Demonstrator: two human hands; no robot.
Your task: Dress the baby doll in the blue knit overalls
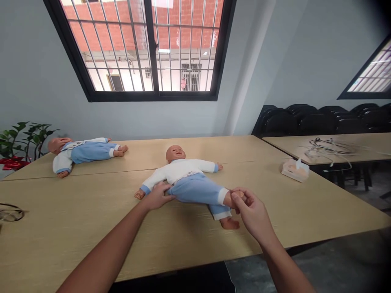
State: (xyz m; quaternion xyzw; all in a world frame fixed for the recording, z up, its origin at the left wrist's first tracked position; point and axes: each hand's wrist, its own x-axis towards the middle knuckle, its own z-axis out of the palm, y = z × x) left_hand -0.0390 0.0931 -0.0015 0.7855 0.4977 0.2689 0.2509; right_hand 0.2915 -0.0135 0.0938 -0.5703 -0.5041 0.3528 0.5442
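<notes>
A baby doll (195, 185) in a white top and light blue trousers lies on its back on the wooden table, its head away from me. My left hand (159, 196) grips the doll's side at the waist, thumb and fingers around the edge of the trousers. One of the doll's feet is pinched in my right hand (252, 209), which holds that leg slightly raised and crossed over the other. The doll's other foot (229, 223) rests on the tabletop. Its arms are spread out to both sides.
A second, similarly dressed doll (91, 151) lies at the back left near a potted plant (27, 138). Eyeglasses (11, 212) sit at the left edge. On the right stands a tissue box (295, 170); cables (331, 146) lie on another table, with black chairs (314, 120) behind.
</notes>
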